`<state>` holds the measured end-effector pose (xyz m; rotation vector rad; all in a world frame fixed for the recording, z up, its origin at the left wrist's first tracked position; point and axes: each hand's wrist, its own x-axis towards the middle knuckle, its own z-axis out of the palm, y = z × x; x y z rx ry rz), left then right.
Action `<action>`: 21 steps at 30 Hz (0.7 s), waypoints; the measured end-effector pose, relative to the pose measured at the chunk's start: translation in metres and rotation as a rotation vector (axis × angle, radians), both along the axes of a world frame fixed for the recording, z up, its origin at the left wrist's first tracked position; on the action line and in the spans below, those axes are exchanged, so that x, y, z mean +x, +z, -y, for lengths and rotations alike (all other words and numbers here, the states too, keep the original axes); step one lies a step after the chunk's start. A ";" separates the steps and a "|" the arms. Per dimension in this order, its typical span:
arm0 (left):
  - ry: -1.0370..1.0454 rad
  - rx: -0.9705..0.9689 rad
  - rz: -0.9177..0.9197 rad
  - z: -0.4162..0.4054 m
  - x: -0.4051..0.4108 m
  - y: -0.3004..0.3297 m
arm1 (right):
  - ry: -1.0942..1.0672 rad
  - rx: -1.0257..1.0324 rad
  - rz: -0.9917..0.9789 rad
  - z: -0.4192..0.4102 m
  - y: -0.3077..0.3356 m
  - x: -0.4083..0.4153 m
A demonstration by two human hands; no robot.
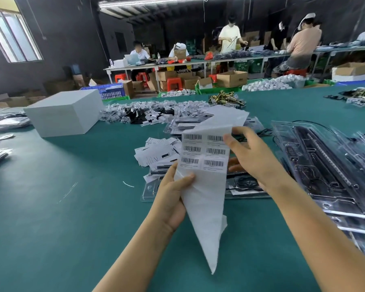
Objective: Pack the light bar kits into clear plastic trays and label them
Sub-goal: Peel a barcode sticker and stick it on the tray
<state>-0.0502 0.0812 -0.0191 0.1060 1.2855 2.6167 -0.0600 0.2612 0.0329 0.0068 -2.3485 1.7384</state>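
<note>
Fingers (185, 178) of the left hand (173, 199) pinch the white barcode label sheet (204, 165) at frame centre; the right hand (253, 159) clamps its right edge — thumb in front, fingers behind. Beneath, on the green table (61, 207), lies a clear plastic tray (150, 191) — contents probably black cables. More packed trays (325, 165) lie stacked at right.

The label sheet (204, 152) is thin matt white paper — creased, its peeled backing faintly translucent. The trays (329, 165) are clear glossy plastic that catches the light, over a table (61, 207) covered in smooth, matt green cloth-like material. The far fittings (227, 99) look like shiny brass-coloured metal — the box (65, 112) matt white.
</note>
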 end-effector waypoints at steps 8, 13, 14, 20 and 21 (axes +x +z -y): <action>-0.069 -0.075 -0.026 -0.006 0.004 -0.005 | 0.022 -0.212 0.043 -0.004 -0.012 -0.013; -0.071 -0.114 0.069 0.001 -0.002 -0.004 | 0.099 -0.131 0.139 -0.001 -0.029 -0.017; -0.069 -0.100 0.090 0.005 -0.005 -0.004 | 0.119 -0.122 0.155 0.001 -0.033 -0.018; -0.214 0.051 0.167 0.025 -0.016 -0.006 | 0.246 -0.062 0.206 0.007 -0.041 -0.018; -0.217 -0.010 0.155 0.024 -0.016 -0.006 | 0.253 -0.047 0.208 0.008 -0.042 -0.017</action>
